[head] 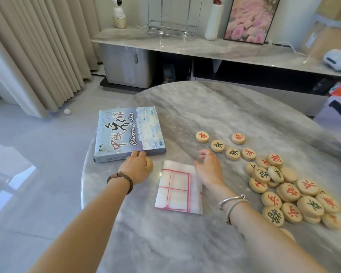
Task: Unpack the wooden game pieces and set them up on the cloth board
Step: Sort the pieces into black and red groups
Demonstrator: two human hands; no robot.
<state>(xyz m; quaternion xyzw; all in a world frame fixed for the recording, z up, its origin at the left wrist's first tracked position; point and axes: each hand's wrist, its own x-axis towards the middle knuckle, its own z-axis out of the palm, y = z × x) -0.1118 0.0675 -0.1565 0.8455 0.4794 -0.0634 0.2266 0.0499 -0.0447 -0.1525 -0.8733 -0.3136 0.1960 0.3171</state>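
A folded white cloth board [177, 191] with red grid lines lies on the marble table between my hands. My left hand [136, 168] grips a stack of round wooden pieces [149, 164] with red marks, just in front of the blue Chinese chess box [129, 133]. My right hand [210, 166] hovers with relaxed fingers over the cloth's upper right corner and holds nothing. Several wooden pieces [222, 146] lie singly in a loose row to the right. A heap of pieces [291, 196] with red and green characters sits at the table's right side.
The round marble table [185, 243] ends close to the box on the left, with grey floor beyond. A curtain hangs at far left. Behind the table runs a low shelf unit [185, 46] carrying a vase, a framed picture and a clear rack.
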